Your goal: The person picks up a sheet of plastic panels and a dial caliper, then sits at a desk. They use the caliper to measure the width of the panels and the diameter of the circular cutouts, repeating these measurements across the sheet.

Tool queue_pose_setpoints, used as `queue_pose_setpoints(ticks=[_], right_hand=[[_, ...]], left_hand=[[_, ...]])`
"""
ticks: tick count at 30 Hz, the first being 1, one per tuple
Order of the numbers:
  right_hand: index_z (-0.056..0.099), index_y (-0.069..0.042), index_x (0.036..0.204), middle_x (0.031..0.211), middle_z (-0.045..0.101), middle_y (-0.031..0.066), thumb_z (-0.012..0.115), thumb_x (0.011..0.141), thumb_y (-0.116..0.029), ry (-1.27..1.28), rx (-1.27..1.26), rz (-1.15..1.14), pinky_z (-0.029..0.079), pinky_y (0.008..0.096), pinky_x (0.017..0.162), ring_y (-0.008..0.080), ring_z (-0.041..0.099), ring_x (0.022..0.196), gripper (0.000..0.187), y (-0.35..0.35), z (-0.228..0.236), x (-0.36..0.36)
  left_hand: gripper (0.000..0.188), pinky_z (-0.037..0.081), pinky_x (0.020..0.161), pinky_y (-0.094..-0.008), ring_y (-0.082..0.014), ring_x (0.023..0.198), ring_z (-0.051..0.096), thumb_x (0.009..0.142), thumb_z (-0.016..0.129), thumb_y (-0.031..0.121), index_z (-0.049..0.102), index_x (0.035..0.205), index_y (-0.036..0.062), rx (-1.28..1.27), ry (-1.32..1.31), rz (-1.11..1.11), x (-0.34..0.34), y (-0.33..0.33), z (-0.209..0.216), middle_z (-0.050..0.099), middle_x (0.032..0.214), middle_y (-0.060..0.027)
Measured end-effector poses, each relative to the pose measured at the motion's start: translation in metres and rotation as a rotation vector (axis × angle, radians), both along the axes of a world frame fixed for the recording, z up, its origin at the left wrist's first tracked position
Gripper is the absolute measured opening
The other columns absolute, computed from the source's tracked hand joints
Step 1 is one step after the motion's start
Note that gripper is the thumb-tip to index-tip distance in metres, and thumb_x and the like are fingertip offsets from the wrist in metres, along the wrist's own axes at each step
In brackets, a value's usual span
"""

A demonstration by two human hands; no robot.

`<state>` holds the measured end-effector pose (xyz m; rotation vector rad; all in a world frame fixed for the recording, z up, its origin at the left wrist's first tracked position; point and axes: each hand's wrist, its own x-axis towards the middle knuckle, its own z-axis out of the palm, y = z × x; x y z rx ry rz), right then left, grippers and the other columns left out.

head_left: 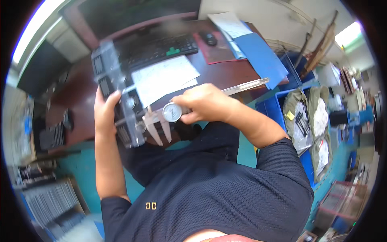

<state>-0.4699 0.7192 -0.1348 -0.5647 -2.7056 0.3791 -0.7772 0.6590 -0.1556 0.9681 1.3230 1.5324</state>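
My left hand (pixel 105 113) is closed round a long, clear plastic piece (pixel 131 103) with dark rectangular parts and round features along it. The piece is held up in front of the desk edge, tilted, its lower end towards my lap. My right hand (pixel 205 103) grips a dial caliper (pixel 172 112) with a round white dial, thumb and fingers just behind the dial. Its long jaws point down towards my lap, with a gap between them. They hang beside the lower part of the plastic piece; whether they touch it I cannot tell. The caliper's beam reaches out to the right past my hand.
On the brown desk (pixel 76 97) lie paper sheets (pixel 165 78), a black keyboard (pixel 161 50), a black mouse (pixel 208 38) on a red folder, and a blue folder (pixel 260 56). A monitor (pixel 137 16) stands behind. Blue crates (pixel 278 109) with bagged parts stand at right.
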Motion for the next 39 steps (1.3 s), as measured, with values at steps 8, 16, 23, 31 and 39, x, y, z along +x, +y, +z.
queue_pose_setpoints(ticks=[8, 16, 23, 31, 39], right_hand=[[0.068, -0.009, 0.104, 0.074, 0.066, 0.0112, 0.074, 0.074, -0.027, 0.092, -0.062, -0.137, 0.055, 0.0395, 0.066, 0.0299, 0.068, 0.071, 0.035, 0.004, -0.008, 0.028], [0.069, -0.007, 0.104, 0.076, 0.068, 0.0122, 0.073, 0.074, -0.026, 0.095, -0.055, -0.158, 0.056, 0.0396, 0.067, 0.0303, 0.069, 0.073, 0.037, 0.011, -0.016, 0.033], [0.069, -0.007, 0.105, 0.077, 0.068, 0.0125, 0.073, 0.073, -0.027, 0.093, -0.06, -0.158, 0.056, 0.0395, 0.067, 0.0304, 0.069, 0.073, 0.037, 0.012, -0.018, 0.033], [0.069, -0.007, 0.105, 0.077, 0.069, 0.0127, 0.074, 0.074, -0.027, 0.099, -0.051, -0.154, 0.056, 0.0392, 0.068, 0.0299, 0.07, 0.073, 0.038, 0.013, -0.017, 0.033], [0.069, -0.007, 0.104, 0.076, 0.068, 0.0126, 0.074, 0.074, -0.027, 0.111, -0.057, -0.147, 0.056, 0.0393, 0.067, 0.03, 0.07, 0.073, 0.036, 0.015, -0.02, 0.036]], left_hand=[[0.06, 0.048, 0.097, -0.0325, -0.0179, 0.108, 0.061, 0.085, 0.064, 0.004, 0.043, 0.141, 0.0001, -0.072, -0.036, -0.069, 0.027, -0.031, -0.022, 0.061, 0.123, -0.0095], [0.063, 0.047, 0.099, -0.0331, -0.0178, 0.109, 0.061, 0.084, 0.066, 0.003, 0.042, 0.143, 0.001, -0.122, -0.06, -0.076, 0.044, -0.052, -0.027, 0.061, 0.124, -0.0093], [0.064, 0.048, 0.097, -0.0324, -0.0173, 0.109, 0.061, 0.084, 0.065, 0.002, 0.042, 0.143, 0.0011, -0.145, -0.06, -0.068, 0.045, -0.057, -0.026, 0.061, 0.124, -0.0094], [0.064, 0.049, 0.095, -0.0314, -0.0165, 0.107, 0.061, 0.083, 0.064, 0.001, 0.042, 0.144, 0.0019, -0.13, -0.055, -0.062, 0.047, -0.056, -0.026, 0.062, 0.123, -0.0091], [0.064, 0.048, 0.098, -0.0323, -0.0174, 0.109, 0.061, 0.083, 0.065, 0.003, 0.043, 0.143, 0.0017, -0.14, -0.038, -0.06, 0.047, -0.055, -0.028, 0.062, 0.124, -0.0094]])
